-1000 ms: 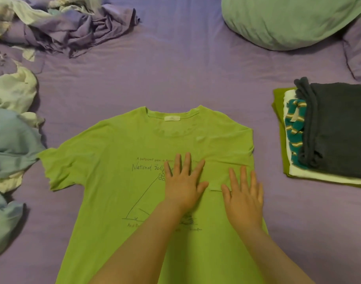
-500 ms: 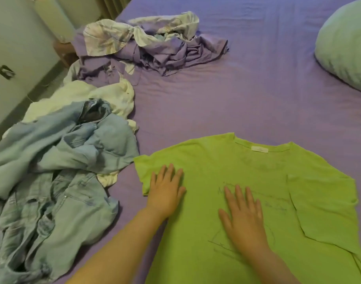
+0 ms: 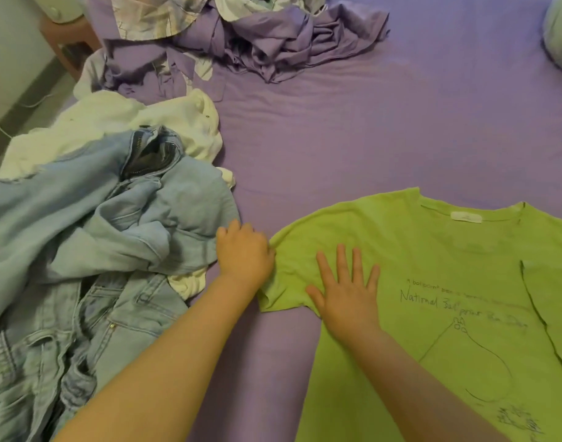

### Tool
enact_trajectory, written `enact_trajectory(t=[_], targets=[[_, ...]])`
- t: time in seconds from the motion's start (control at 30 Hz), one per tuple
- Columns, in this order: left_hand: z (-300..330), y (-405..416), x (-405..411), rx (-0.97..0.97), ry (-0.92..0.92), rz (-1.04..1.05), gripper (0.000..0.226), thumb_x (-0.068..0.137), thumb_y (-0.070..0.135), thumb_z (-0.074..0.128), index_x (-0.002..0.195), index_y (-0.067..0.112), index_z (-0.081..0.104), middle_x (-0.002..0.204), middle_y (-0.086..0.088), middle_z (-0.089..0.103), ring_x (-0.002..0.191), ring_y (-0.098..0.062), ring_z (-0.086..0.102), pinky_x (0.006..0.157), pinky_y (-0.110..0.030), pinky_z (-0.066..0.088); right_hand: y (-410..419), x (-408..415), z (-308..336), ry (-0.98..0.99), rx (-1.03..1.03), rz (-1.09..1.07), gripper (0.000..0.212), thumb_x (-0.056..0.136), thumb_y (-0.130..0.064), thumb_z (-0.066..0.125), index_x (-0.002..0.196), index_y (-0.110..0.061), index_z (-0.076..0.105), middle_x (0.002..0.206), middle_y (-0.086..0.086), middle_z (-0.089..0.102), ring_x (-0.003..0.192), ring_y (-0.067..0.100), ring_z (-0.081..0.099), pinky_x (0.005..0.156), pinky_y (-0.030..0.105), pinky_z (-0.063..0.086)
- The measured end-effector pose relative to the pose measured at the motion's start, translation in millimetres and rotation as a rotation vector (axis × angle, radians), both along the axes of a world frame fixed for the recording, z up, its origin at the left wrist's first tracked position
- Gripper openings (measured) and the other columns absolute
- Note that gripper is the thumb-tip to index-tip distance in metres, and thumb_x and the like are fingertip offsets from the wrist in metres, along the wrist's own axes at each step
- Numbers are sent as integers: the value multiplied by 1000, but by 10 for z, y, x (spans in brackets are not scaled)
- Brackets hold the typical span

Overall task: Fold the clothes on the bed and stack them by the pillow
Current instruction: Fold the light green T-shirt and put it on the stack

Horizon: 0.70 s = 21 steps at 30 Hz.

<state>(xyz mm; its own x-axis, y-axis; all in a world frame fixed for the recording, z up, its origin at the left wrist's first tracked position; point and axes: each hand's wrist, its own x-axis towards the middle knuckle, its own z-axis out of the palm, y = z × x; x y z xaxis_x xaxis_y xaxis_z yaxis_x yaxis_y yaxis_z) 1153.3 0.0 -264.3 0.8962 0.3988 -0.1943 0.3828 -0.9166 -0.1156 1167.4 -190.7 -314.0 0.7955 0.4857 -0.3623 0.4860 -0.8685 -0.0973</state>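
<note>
A lime-green T-shirt [image 3: 432, 256] with a line drawing and handwriting lies face up on the purple bed sheet [image 3: 353, 129]. Its right side is folded in over the chest, leaving a diagonal edge. My left hand [image 3: 244, 254] is curled at the end of the shirt's left sleeve, its fingers closed on the sleeve edge. My right hand [image 3: 346, 291] lies flat on the shirt near that sleeve's seam with fingers spread. A corner of the green pillow [image 3: 561, 36] shows at the top right.
Light-blue denim clothes [image 3: 91, 250] are heaped at the left, touching my left hand, over a white garment [image 3: 165, 122]. Crumpled purple and patterned clothes [image 3: 257, 36] lie at the back. The bed's left edge, the floor and a wall [image 3: 15, 65] are beyond.
The view has swung left, so the folded stack is out of sight. My left hand slid out to the sleeve end and curled shut; my right hand moved left toward the sleeve.
</note>
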Motion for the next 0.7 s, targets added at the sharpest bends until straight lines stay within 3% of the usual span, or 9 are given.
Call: enact_trajectory(t=[0.1,0.2,0.3,0.37,0.47,0.53,0.6,0.67,0.7], targets=[[190,20,41,-205,-48,79,24,88,40,50,74,21,52,87,-5,62,92,-29,53,71,-34,29,36,46,63,47,-30,-6,83,83,-77,14,148,-35,-15,156,5,-25,142,33,-24,109,63,-11],[427,6,155,-744,-54,311,36,89,37,59,65,18,39,64,0,47,65,-23,48,57,-31,31,24,115,229,150,41,-47,82,83,-78,17,149,-38,-8,159,3,-16,144,28,-20,112,58,-7],[671,-140,255,-1208,-47,479,27,89,29,65,72,15,50,63,-2,53,54,-16,53,49,-28,50,-92,184,481,300,421,-228,69,92,-63,31,151,-34,11,160,-3,6,147,14,0,118,41,6],[792,-363,322,-1465,-11,547,19,95,24,58,81,13,55,67,-5,60,54,-17,62,54,-33,58,-185,225,656,475,780,-460,57,95,-52,39,148,-35,24,156,-8,24,138,0,22,113,26,20],[829,-773,430,-1795,60,597,23,101,31,43,99,13,56,77,-8,69,65,-20,69,66,-33,58,-312,269,818,733,1132,-843,56,90,-54,42,142,-36,31,144,-10,40,122,5,48,96,35,49],[767,-1008,493,-1870,11,666,26,102,33,38,111,13,52,86,-10,65,72,-19,65,66,-28,57,-398,298,802,702,1124,-930,73,89,-50,52,149,-26,20,143,-5,39,120,15,52,93,37,51],[668,-1138,519,-1808,-159,745,26,104,22,36,122,8,49,85,-10,60,66,-14,64,58,-21,54,-477,333,711,553,1020,-910,80,91,-29,62,151,-20,11,152,2,29,135,21,38,106,34,37],[520,-1133,465,-1591,-327,736,30,103,7,35,126,-5,49,82,-10,59,67,-17,63,58,-21,53,-534,380,626,450,945,-851,79,91,-6,58,152,-19,9,156,4,25,139,20,31,107,26,29],[448,-1087,415,-1404,-371,654,30,101,4,38,125,-5,53,88,-13,63,78,-24,65,68,-27,54,-560,408,608,401,909,-800,77,90,0,53,152,-21,11,155,2,27,137,21,35,103,22,30]])
